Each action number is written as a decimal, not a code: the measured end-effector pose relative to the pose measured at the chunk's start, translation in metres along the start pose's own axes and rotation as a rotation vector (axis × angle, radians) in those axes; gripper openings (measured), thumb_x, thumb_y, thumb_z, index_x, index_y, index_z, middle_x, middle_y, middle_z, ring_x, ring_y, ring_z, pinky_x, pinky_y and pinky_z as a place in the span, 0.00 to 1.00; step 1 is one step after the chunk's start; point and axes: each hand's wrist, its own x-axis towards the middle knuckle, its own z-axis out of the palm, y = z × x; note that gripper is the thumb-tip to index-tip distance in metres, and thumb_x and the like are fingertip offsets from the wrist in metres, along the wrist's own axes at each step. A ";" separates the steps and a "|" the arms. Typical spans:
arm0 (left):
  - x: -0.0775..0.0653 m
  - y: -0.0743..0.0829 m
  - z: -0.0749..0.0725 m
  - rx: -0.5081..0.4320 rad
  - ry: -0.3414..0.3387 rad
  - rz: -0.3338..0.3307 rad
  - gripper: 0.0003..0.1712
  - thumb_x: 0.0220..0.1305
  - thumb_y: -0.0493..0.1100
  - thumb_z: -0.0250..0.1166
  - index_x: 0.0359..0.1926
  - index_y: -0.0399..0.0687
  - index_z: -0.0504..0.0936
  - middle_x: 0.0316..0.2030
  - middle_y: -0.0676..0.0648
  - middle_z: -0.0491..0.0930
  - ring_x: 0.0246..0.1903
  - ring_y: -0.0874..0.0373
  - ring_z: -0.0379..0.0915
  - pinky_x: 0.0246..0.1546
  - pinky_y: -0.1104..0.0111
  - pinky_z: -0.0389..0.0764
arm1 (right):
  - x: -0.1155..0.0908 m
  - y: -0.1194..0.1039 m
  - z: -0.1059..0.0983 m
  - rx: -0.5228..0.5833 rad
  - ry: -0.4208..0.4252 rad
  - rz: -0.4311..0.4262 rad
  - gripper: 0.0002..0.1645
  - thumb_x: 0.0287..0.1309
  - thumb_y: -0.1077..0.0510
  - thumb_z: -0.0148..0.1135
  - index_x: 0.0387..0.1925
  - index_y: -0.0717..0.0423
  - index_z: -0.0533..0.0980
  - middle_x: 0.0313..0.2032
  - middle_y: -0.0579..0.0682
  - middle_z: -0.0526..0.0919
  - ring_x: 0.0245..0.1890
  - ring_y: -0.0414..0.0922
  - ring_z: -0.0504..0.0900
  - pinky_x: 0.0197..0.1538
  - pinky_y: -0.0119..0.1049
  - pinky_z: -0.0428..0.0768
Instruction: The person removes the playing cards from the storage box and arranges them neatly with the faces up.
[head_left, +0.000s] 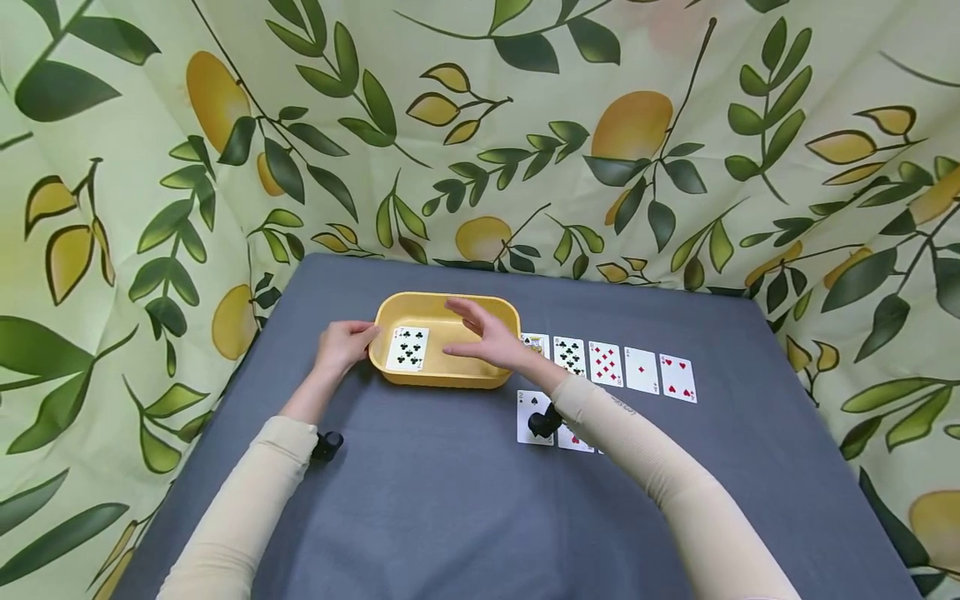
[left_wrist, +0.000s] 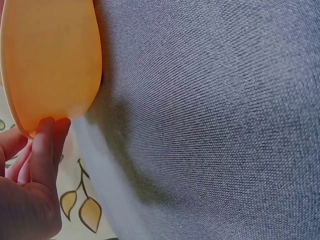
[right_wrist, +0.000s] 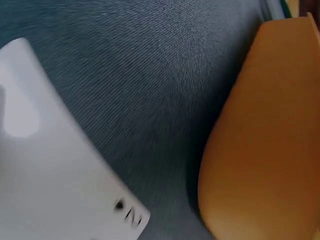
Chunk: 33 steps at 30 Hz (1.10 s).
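A yellow plastic tub [head_left: 442, 380] sits toward the back left of the table. Inside it, at the left, lies a clubs playing card [head_left: 407, 348], face up. My left hand [head_left: 345, 343] pinches the tub's left end at the rim; in the left wrist view its fingers [left_wrist: 42, 150] press against the tub's outside wall. Over the tub's right part reaches my right hand [head_left: 491, 337], thumb and fingers spread apart with nothing between them. The right wrist view shows the tub's side [right_wrist: 265, 140] and a corner of the two of spades [right_wrist: 65, 165], but not the hand.
Right of the tub runs a row of face-up cards, among them a king [head_left: 536, 342], a clubs card [head_left: 570, 357], the ace of diamonds [head_left: 641, 370] and a hearts card [head_left: 678, 378]. A nearer row, starting with the two of spades [head_left: 528, 408], is partly hidden by my right forearm.
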 end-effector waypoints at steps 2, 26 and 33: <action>0.000 0.000 0.001 0.002 0.002 0.001 0.21 0.68 0.46 0.61 0.52 0.33 0.82 0.44 0.35 0.84 0.24 0.67 0.75 0.25 0.78 0.76 | 0.007 0.004 0.007 -0.040 -0.013 0.008 0.50 0.53 0.63 0.73 0.72 0.63 0.56 0.70 0.58 0.62 0.70 0.48 0.59 0.71 0.38 0.56; -0.003 0.005 0.002 0.030 0.014 0.013 0.20 0.67 0.47 0.62 0.50 0.34 0.84 0.41 0.37 0.85 0.22 0.67 0.73 0.24 0.77 0.74 | 0.056 0.036 0.052 -0.513 -0.213 0.092 0.58 0.48 0.52 0.77 0.72 0.66 0.54 0.69 0.59 0.62 0.69 0.49 0.61 0.71 0.36 0.56; -0.001 0.003 0.001 0.022 0.019 0.020 0.20 0.67 0.46 0.62 0.50 0.33 0.83 0.42 0.36 0.84 0.22 0.67 0.73 0.24 0.77 0.73 | 0.059 0.039 0.054 -0.564 -0.210 0.081 0.56 0.49 0.49 0.76 0.72 0.62 0.56 0.68 0.55 0.65 0.67 0.47 0.63 0.70 0.35 0.58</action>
